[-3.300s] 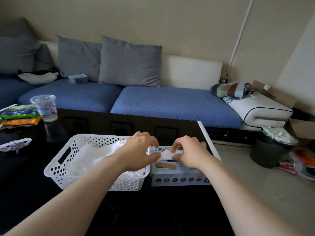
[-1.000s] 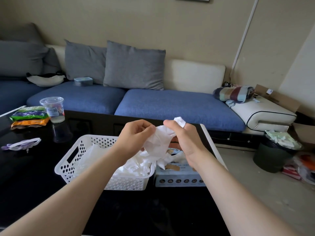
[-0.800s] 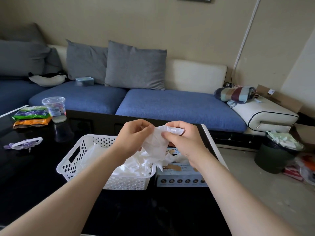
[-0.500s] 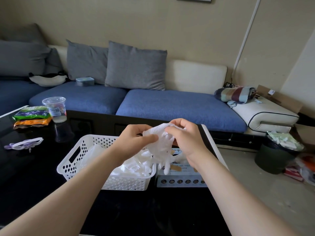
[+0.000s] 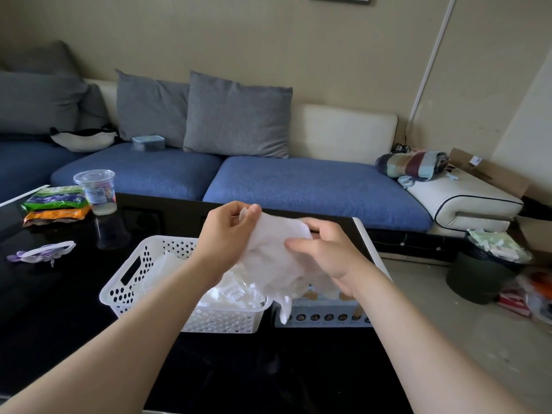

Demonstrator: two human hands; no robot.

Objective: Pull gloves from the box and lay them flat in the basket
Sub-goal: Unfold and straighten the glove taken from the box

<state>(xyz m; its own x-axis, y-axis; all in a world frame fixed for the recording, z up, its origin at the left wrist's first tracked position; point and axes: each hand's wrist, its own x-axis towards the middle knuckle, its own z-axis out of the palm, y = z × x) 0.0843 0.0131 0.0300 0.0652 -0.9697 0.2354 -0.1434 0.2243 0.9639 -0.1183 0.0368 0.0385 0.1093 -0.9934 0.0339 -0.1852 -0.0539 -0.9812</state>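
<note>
A thin translucent white glove (image 5: 270,252) hangs spread in the air above the gap between basket and box. My left hand (image 5: 227,231) pinches its upper left edge between thumb and fingers. My right hand (image 5: 322,253) is at its right side with fingers stretched over the sheet; motion blur hides its exact grip. The white perforated basket (image 5: 128,282) stands on the black table and holds several gloves (image 5: 227,291). The glove box (image 5: 322,315) sits right beside the basket, mostly hidden by the glove and my right hand.
The black glossy table (image 5: 53,300) carries a plastic cup (image 5: 95,191), snack packets (image 5: 55,204) and a purple-white item (image 5: 41,252) at the left. A blue sofa (image 5: 298,186) lies behind. A dark bin (image 5: 484,273) stands on the floor at right.
The glove came out of the box, was lifted, and has been opened from a crumpled bunch into a wider sheet. My hands moved apart, the right one lower.
</note>
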